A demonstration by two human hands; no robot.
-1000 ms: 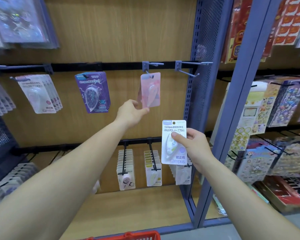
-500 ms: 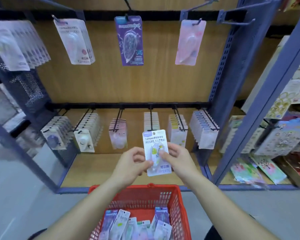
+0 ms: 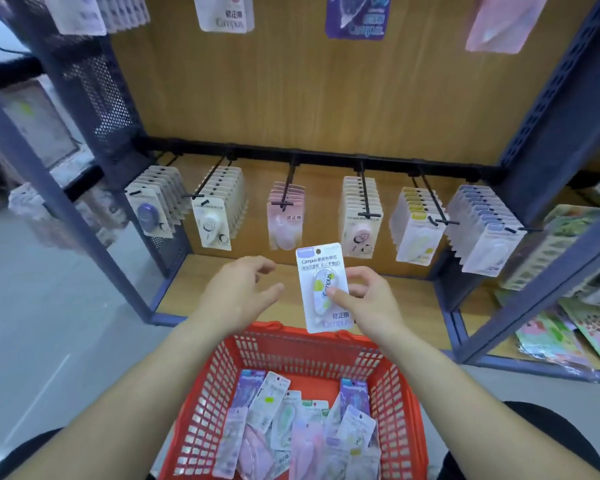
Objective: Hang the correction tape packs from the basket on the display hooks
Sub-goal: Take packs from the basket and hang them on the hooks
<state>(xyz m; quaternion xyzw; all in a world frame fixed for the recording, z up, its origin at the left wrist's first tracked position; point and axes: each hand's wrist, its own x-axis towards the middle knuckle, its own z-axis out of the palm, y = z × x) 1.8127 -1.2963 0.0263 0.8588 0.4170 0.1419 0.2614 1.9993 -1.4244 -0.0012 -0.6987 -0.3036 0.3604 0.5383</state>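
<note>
My right hand (image 3: 368, 303) pinches a white correction tape pack (image 3: 321, 271) with a yellow-green pattern, held upright in front of the lower row of display hooks (image 3: 364, 188). My left hand (image 3: 243, 289) hovers just left of the pack with loosely curled fingers, a small gap away from it and holding nothing. Below my hands stands the red basket (image 3: 222, 382) with several more correction tape packs (image 3: 291, 431) lying in it. Every hook in the lower row carries several packs; a matching yellow-green stack (image 3: 414, 233) hangs to the right.
An upper row of packs (image 3: 355, 15) hangs at the top edge against the wooden back panel. Blue metal shelf posts (image 3: 534, 292) frame the bay. Sticker sheets (image 3: 568, 327) fill the shelf at the right. Grey floor (image 3: 49, 306) lies to the left.
My view dropped from the upper hooks to the lower row and the basket. Both hands came down; the left hand held the pack briefly, then let go and moved apart from it.
</note>
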